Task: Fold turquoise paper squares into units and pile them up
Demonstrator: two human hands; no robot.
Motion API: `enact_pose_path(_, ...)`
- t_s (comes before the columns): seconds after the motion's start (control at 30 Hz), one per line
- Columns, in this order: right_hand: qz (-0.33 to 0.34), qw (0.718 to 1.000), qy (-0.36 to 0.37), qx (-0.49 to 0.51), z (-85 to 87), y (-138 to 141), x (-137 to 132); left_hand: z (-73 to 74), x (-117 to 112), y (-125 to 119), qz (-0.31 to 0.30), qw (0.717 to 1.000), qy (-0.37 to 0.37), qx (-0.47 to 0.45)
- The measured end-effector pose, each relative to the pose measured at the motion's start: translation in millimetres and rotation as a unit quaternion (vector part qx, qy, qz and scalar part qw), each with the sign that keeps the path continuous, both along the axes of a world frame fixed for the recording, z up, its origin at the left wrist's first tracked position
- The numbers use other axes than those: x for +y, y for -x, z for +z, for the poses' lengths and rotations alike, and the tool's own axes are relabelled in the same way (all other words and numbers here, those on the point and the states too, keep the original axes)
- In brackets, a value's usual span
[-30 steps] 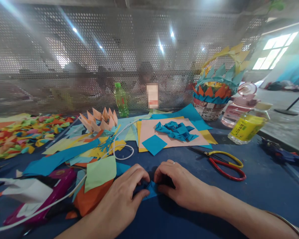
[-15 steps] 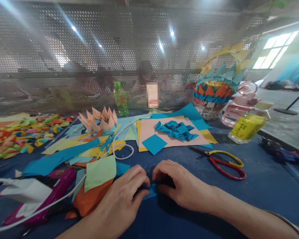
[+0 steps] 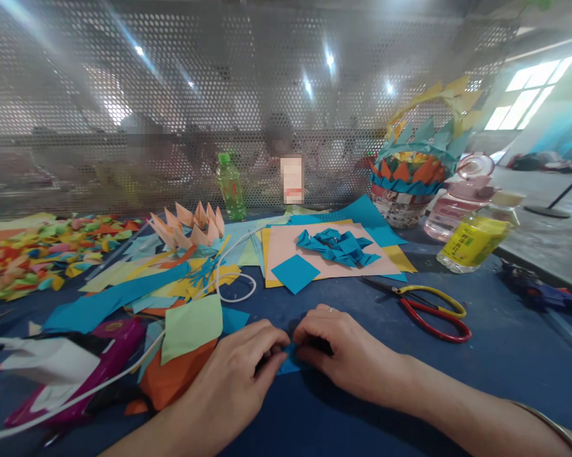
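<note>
Both hands meet low in the middle of the dark blue table (image 3: 495, 355). My left hand (image 3: 240, 368) and my right hand (image 3: 338, 349) pinch a small folded blue paper piece (image 3: 290, 362) between their fingertips, pressing it against the tabletop. Most of the piece is hidden under the fingers. A ring shows on my right hand. A flat blue paper square (image 3: 296, 273) lies just beyond the hands, and a pile of folded blue pieces (image 3: 338, 246) rests on a pink sheet (image 3: 290, 244).
Red-and-yellow scissors (image 3: 433, 308) lie right of the hands. Paper scraps, a green sheet (image 3: 192, 325), a white cable and a magenta glue gun (image 3: 90, 371) crowd the left. At the back stand a paper basket (image 3: 407, 184), a green bottle (image 3: 231, 188), a yellow-labelled jar (image 3: 476, 235) and a perforated metal screen.
The fingertips of both hands have closed in tighter over the blue piece, so less of it shows. The view has shifted slightly; nothing else moved.
</note>
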State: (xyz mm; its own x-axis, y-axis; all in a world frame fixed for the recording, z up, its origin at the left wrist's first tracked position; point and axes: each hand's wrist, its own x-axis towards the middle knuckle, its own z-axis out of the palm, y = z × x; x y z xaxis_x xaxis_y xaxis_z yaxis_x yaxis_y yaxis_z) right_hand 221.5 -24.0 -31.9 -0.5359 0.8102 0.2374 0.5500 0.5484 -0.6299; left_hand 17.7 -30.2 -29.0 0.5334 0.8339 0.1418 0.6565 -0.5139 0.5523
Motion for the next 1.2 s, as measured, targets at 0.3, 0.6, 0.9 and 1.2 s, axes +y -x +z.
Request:
enact_pose_path(0.3, 0.011, 0.999, -0.025, 0.023, -4.0, -0.4, 1.2, -5.4, 0.4, 2.6, -0.037, 0.999, -0.025, -0.028)
enact_pose_path(0.6, 0.086, 0.994, -0.064, 0.032, 0.7, -3.9, 5.0, -5.8, 2.6, 4.2, -0.067, 0.995, -0.06, -0.047)
enact_pose_path(0.9, 0.104, 0.991, -0.076, 0.032, 0.8, -6.3, 5.5, -2.4, 0.5, 7.0, -0.094, 0.994, -0.058, 0.008)
enact_pose_path(1.2, 0.141, 0.982, -0.128, -0.004, 0.0, -8.5, 6.2, -3.6, -2.3, 8.1, -0.116, 0.989, -0.074, 0.05)
